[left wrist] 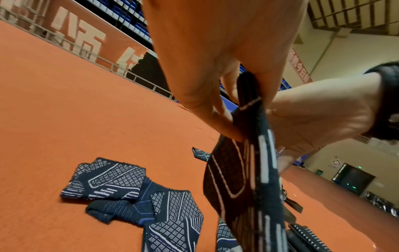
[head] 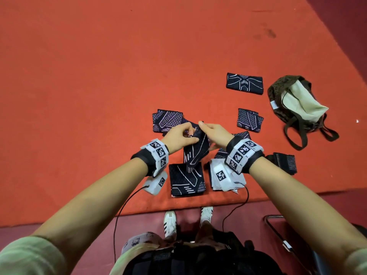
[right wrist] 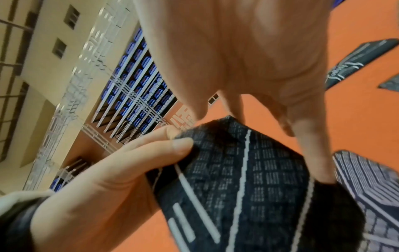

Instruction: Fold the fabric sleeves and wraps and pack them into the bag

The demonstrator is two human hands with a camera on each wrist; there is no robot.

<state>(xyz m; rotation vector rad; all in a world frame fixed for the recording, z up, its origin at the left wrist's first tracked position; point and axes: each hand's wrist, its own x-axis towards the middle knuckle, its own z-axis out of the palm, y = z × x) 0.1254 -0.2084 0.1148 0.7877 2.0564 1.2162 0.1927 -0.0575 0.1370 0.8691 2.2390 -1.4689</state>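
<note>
Head view: left hand [head: 178, 136] and right hand [head: 215, 134] both pinch one dark patterned sleeve [head: 195, 153] (hanging, frame centre); bag [head: 294, 100] lies open, right.

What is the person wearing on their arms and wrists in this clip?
Bare forearms, pale green sleeves pushed up. Each wrist carries a black strap with white blocks of square black-and-white marker codes: left wristband, right wristband. A white tagged camera box hangs under each, trailing a thin black cable.

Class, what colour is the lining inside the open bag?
Cream lining, inside the brown bag; clearest in the head view.
</note>
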